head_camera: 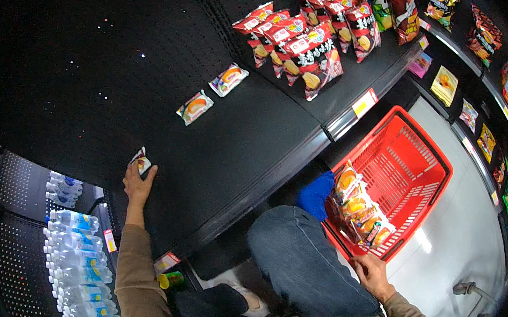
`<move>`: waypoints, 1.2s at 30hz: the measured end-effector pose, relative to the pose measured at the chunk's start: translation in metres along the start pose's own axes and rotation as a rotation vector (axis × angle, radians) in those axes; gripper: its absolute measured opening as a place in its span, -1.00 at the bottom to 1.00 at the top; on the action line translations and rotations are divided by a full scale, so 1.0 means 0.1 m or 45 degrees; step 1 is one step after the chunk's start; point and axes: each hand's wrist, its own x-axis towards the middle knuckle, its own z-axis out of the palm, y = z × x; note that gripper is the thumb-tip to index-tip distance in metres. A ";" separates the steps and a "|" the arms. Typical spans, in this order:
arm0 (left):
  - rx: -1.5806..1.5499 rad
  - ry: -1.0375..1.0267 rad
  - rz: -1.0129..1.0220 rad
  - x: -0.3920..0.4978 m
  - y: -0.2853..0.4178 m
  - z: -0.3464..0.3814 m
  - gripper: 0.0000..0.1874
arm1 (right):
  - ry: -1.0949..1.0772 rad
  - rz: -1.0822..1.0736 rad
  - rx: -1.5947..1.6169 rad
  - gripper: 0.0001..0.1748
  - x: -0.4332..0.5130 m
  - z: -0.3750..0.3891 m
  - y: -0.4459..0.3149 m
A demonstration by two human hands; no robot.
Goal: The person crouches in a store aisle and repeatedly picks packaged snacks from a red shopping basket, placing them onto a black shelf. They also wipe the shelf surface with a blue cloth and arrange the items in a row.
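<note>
My left hand (140, 185) reaches over the black metal shelf (245, 153) and grips a small wrapped snack packet (142, 160) between thumb and fingers. Farther along the same shelf lie two small snack packets, one (195, 108) nearer my hand and another (228, 80) beyond it. At the lower right, my right hand (370, 273) holds the near rim of a red plastic shopping basket (417, 174). Several wrapped snack packets (359, 207) are heaped in the basket's near left part. A blue thing (317, 195) touches the basket's left side, by my knee.
Red and black chip bags (311, 58) stand at the shelf's far end. Bottled drinks (79, 261) fill a rack at lower left. Another snack shelf (478, 164) curves along the right, beyond the pale floor (447, 227). My bent knee (299, 259) is between shelf and basket.
</note>
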 end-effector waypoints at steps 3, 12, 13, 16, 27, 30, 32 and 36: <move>-0.085 -0.001 0.044 0.12 0.00 0.02 -0.04 | 0.048 0.002 0.029 -0.86 0.02 0.00 -0.05; -0.042 -0.133 0.271 -0.35 0.34 -0.22 -0.23 | 0.081 -0.021 0.005 -0.89 0.22 -0.04 -0.23; -0.065 -0.152 0.316 -0.53 0.40 -0.26 -0.25 | 0.096 -0.059 0.008 -0.89 0.25 -0.04 -0.25; 0.001 -0.120 0.586 -1.01 0.62 -0.36 -0.31 | 0.066 -0.102 0.010 -0.90 0.36 -0.04 -0.32; -0.406 -0.080 0.446 -1.19 0.58 -0.29 -0.11 | 0.130 -0.148 0.081 -0.87 0.47 -0.11 -0.48; -0.483 -0.171 0.508 -1.13 0.61 -0.22 -0.13 | 0.130 -0.190 0.088 -0.88 0.42 -0.09 -0.48; -0.430 -0.108 0.607 -1.08 0.65 -0.24 -0.13 | 0.076 -0.132 0.052 -0.88 0.37 -0.11 -0.47; -0.346 -0.257 0.557 -1.05 0.63 -0.34 -0.26 | 0.105 -0.130 0.059 -0.87 0.34 -0.15 -0.42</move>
